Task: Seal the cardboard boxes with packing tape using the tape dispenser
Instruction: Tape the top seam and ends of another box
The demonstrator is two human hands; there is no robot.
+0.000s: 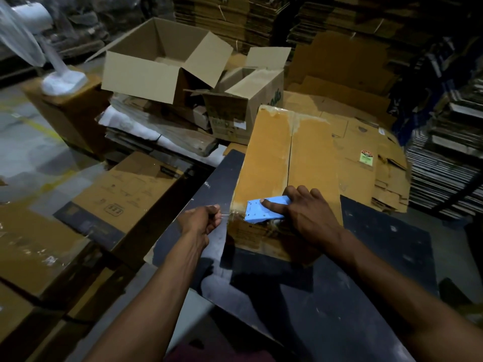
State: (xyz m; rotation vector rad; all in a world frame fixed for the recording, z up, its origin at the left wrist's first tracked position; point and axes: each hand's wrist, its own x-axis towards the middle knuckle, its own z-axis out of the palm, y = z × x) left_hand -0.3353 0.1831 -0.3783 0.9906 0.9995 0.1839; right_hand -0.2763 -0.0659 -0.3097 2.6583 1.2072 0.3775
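A closed brown cardboard box (290,163) lies on a dark table (339,296), its two top flaps meeting in a centre seam, with shiny tape at its far end. My right hand (305,212) grips a blue tape dispenser (264,209) at the box's near edge, index finger laid along its top. My left hand (203,220), just left of the box corner, pinches the free end of clear tape (230,214) stretched from the dispenser.
Two open cardboard boxes (162,64) (245,100) stand behind on stacked flat cartons. Flattened cardboard (371,158) lies right of the box. More cartons (122,194) sit on the floor at left, and a white fan (60,77) stands far left.
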